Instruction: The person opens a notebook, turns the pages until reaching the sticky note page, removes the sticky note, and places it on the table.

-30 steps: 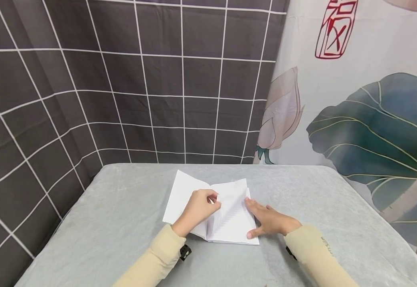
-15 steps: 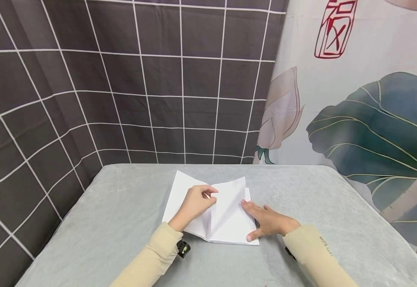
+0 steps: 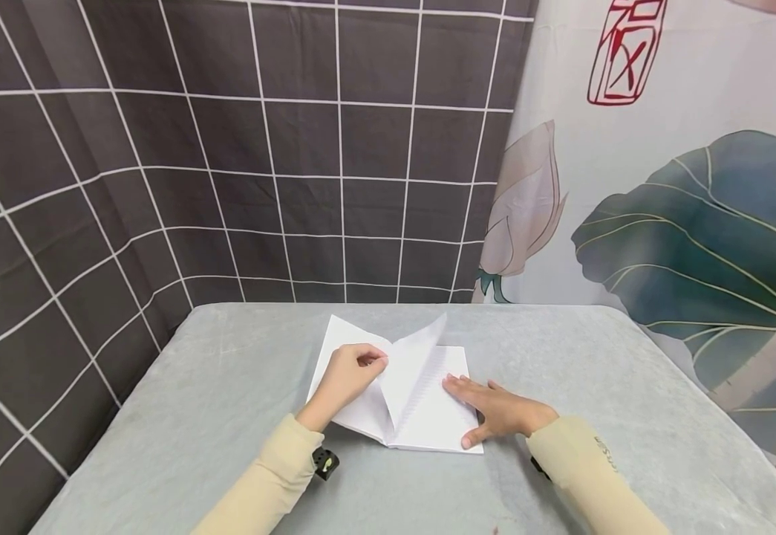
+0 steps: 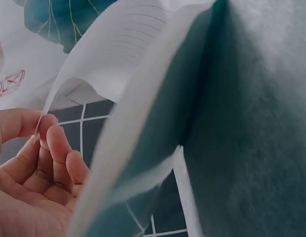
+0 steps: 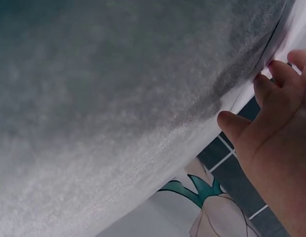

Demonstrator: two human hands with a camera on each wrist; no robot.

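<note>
An open notebook (image 3: pixel 437 416) with white lined pages lies on the table, its spine toward the middle. My left hand (image 3: pixel 349 371) pinches the edge of one raised page (image 3: pixel 411 364) between thumb and forefinger, and the page curves up from the spine. In the left wrist view the fingertips of the left hand (image 4: pixel 39 163) grip the thin page edge, with faint ruled lines on the sheet (image 4: pixel 128 44). My right hand (image 3: pixel 497 409) rests with spread fingers on the right-hand page; the right wrist view shows the same hand (image 5: pixel 276 128) at the notebook's edge.
A grey cloth covers the table (image 3: pixel 240 371). Behind it hangs a dark curtain (image 3: pixel 301 208) with a white grid, and to the right a pale hanging cloth (image 3: pixel 588 253) printed with a lotus bud and leaf. A dark strap device (image 3: pixel 325 462) sits on the left wrist.
My left hand has moved to the left with the pinched page, which now stands more upright and shows more of the lined page beneath. The right hand has shifted only slightly left.
</note>
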